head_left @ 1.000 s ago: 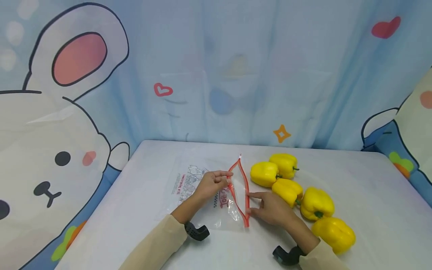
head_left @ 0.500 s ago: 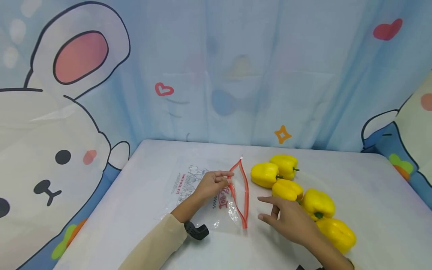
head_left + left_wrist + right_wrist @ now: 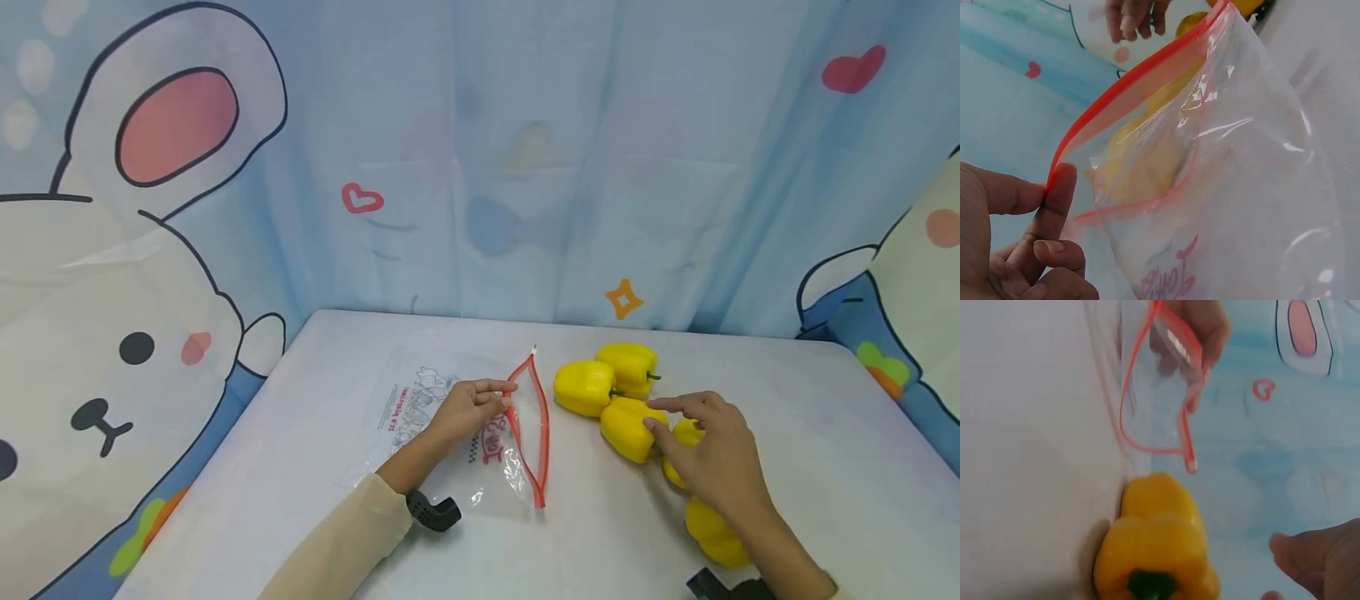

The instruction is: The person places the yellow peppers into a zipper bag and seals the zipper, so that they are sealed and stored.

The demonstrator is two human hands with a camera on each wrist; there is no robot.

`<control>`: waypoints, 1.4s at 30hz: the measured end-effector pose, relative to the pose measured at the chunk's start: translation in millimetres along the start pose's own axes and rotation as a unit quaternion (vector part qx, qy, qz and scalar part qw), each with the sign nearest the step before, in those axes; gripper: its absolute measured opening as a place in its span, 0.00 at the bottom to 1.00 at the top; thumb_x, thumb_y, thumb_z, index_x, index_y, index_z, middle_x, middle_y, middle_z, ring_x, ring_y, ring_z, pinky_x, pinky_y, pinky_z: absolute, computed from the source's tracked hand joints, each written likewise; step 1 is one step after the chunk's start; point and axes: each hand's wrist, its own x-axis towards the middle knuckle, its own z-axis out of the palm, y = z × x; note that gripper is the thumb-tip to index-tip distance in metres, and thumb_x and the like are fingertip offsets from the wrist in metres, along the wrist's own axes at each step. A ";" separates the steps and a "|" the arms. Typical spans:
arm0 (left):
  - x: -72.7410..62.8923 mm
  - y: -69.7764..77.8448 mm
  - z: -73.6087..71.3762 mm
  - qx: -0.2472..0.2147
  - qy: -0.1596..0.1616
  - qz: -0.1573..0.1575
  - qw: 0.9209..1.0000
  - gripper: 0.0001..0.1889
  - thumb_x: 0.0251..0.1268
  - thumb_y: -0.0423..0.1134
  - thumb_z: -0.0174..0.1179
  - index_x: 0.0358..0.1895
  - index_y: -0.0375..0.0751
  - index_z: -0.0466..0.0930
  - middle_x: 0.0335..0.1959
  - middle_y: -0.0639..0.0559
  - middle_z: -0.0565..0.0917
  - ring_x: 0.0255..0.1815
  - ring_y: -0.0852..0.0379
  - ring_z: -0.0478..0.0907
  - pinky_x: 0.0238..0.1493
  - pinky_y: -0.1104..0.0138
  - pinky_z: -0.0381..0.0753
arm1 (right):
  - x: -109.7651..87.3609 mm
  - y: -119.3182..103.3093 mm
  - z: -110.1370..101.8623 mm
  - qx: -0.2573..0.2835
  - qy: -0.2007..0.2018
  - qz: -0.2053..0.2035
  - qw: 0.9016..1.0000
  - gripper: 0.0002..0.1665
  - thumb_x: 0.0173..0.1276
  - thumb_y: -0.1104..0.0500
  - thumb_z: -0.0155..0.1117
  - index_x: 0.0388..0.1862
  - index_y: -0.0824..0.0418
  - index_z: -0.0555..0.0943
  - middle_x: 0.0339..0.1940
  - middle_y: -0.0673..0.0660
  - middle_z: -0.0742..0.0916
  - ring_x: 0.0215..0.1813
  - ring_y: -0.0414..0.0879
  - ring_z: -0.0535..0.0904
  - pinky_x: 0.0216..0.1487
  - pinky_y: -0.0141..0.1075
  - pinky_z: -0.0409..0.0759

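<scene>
My left hand (image 3: 468, 412) pinches the red zip edge of a clear printed zip bag (image 3: 491, 479) between thumb and finger. The bag's mouth gapes toward the right, as the left wrist view also shows along its red zip edge (image 3: 1107, 103). My right hand (image 3: 716, 458) hovers above the yellow bell peppers, thumb and forefinger spread and holding nothing. Its fingertips come right beside a middle bell pepper (image 3: 628, 429) in the head view. Two more peppers, one of them a bell pepper (image 3: 712, 533) toward the front, are partly covered by this hand and wrist.
Behind the middle pepper lie two others, a left bell pepper (image 3: 583, 388) and a far bell pepper (image 3: 630, 367). All rest on a white-covered table (image 3: 847, 467). A blue cartoon curtain (image 3: 525, 250) hangs along the table's back edge.
My right hand has let go of the bag's right zip edge and moved right, over the peppers. The left hand keeps its pinch, and the bag's mouth stays apart.
</scene>
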 end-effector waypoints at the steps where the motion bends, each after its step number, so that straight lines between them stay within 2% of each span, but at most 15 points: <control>1: -0.1 0.0 -0.5 -0.001 0.001 0.000 1.000 0.18 0.66 0.38 0.58 0.57 0.39 0.82 0.15 0.54 0.71 0.21 0.63 0.62 0.24 0.73 0.62 | 3.9 4.4 1.4 0.001 -0.009 0.013 1.000 0.19 0.61 0.55 0.71 0.50 0.61 0.85 0.49 0.67 0.81 0.47 0.61 0.74 0.45 0.53 0.74; 5: -0.6 -0.6 -1.2 0.003 0.007 -0.009 1.000 0.17 0.66 0.39 0.59 0.57 0.43 0.82 0.16 0.55 0.73 0.18 0.64 0.61 0.20 0.74 0.60 | 13.9 16.3 6.6 -0.002 -0.074 0.054 0.996 0.27 0.66 0.46 0.66 0.58 0.61 0.81 0.59 0.72 0.77 0.55 0.68 0.72 0.52 0.63 0.72; 9: -0.7 0.9 -0.3 0.002 0.006 -0.016 1.000 0.17 0.67 0.40 0.59 0.57 0.43 0.82 0.18 0.53 0.75 0.19 0.64 0.61 0.20 0.74 0.60 | 16.8 21.2 8.6 -0.015 -0.120 0.067 0.990 0.32 0.65 0.41 0.66 0.61 0.60 0.80 0.61 0.73 0.76 0.60 0.71 0.70 0.56 0.68 0.69; 18: 2.3 1.2 -0.4 -0.003 0.004 -0.007 1.000 0.17 0.67 0.39 0.59 0.57 0.42 0.82 0.17 0.53 0.72 0.20 0.63 0.61 0.21 0.73 0.60 | 20.9 20.7 10.3 -0.051 -0.167 0.084 0.981 0.38 0.61 0.41 0.68 0.65 0.60 0.77 0.62 0.75 0.74 0.62 0.73 0.68 0.60 0.69 0.67; 22: 2.6 0.6 -0.9 -0.007 0.002 -0.004 1.000 0.17 0.66 0.39 0.59 0.57 0.41 0.82 0.18 0.52 0.74 0.22 0.63 0.63 0.23 0.74 0.62 | 21.1 19.8 10.7 -0.054 -0.187 0.097 0.976 0.41 0.60 0.37 0.68 0.66 0.59 0.75 0.65 0.75 0.72 0.65 0.75 0.65 0.62 0.70 0.64; 27: 2.2 0.4 -1.5 -0.006 0.000 -0.013 1.000 0.18 0.67 0.40 0.59 0.58 0.42 0.81 0.20 0.49 0.77 0.21 0.62 0.63 0.23 0.74 0.62 | 19.9 20.3 11.0 -0.057 -0.202 0.100 0.973 0.45 0.57 0.37 0.70 0.68 0.59 0.74 0.67 0.75 0.71 0.67 0.75 0.63 0.63 0.70 0.63; 31: 2.1 2.3 -1.5 0.000 0.001 -0.019 1.000 0.17 0.67 0.41 0.59 0.58 0.46 0.82 0.19 0.50 0.76 0.19 0.63 0.62 0.20 0.73 0.60 | 19.8 21.8 10.9 -0.057 -0.208 0.091 0.972 0.47 0.55 0.38 0.73 0.69 0.60 0.72 0.67 0.75 0.71 0.67 0.75 0.64 0.62 0.70 0.64; 34: 1.9 3.5 -1.3 0.003 0.001 -0.015 1.000 0.17 0.67 0.41 0.59 0.58 0.46 0.82 0.17 0.51 0.73 0.18 0.63 0.61 0.20 0.73 0.59 | 19.6 22.7 11.2 -0.060 -0.211 0.081 0.972 0.50 0.53 0.37 0.74 0.69 0.60 0.71 0.67 0.74 0.73 0.63 0.72 0.69 0.59 0.69 0.67; 36: 1.7 4.0 -1.3 0.004 -0.001 -0.012 1.000 0.18 0.67 0.41 0.59 0.58 0.44 0.81 0.16 0.51 0.72 0.18 0.63 0.60 0.20 0.73 0.59 | 19.6 22.9 11.3 -0.064 -0.213 0.075 0.972 0.51 0.52 0.37 0.74 0.69 0.61 0.70 0.66 0.74 0.74 0.57 0.68 0.73 0.56 0.67 0.71; 39: 0.9 4.1 -1.3 0.007 -0.001 -0.013 1.000 0.18 0.67 0.41 0.59 0.59 0.43 0.81 0.16 0.52 0.71 0.18 0.63 0.60 0.20 0.73 0.59 | 20.2 22.8 11.5 -0.070 -0.218 0.071 0.971 0.51 0.51 0.37 0.75 0.69 0.61 0.70 0.57 0.71 0.79 0.45 0.60 0.75 0.44 0.56 0.78; 42: -0.1 3.7 -1.5 0.008 0.000 -0.016 1.000 0.18 0.67 0.41 0.59 0.59 0.43 0.81 0.16 0.53 0.71 0.19 0.63 0.60 0.21 0.73 0.59 | 21.2 22.4 11.7 -0.078 -0.225 0.070 0.969 0.53 0.50 0.36 0.75 0.69 0.62 0.68 0.47 0.67 0.82 0.38 0.54 0.73 0.36 0.45 0.75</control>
